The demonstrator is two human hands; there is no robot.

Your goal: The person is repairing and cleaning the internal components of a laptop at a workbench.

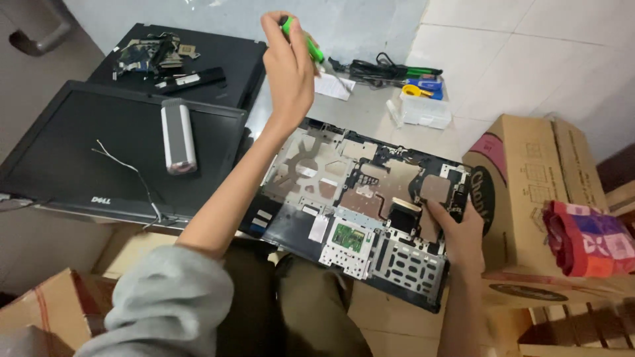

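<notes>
Left hand (289, 66) at upper centre, grip closed around green screwdriver (305, 41), right hand (458, 233) at lower right, fingers pressed flat on opened laptop base (350, 218), gripping nothing.

Left arm (218, 198): pale grey sleeve pushed up near elbow, bare below. Right forearm (460, 311) bare. Dark trousers (291, 311), prob. olive-brown.

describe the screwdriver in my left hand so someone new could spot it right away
Start at the opened black laptop base on the lap, then follow the raised left hand up from it. The slim bright green plastic-handled screwdriver sticks out of that fist. Unlike the tools lying by the clear plastic box, it is held in the air.
</notes>
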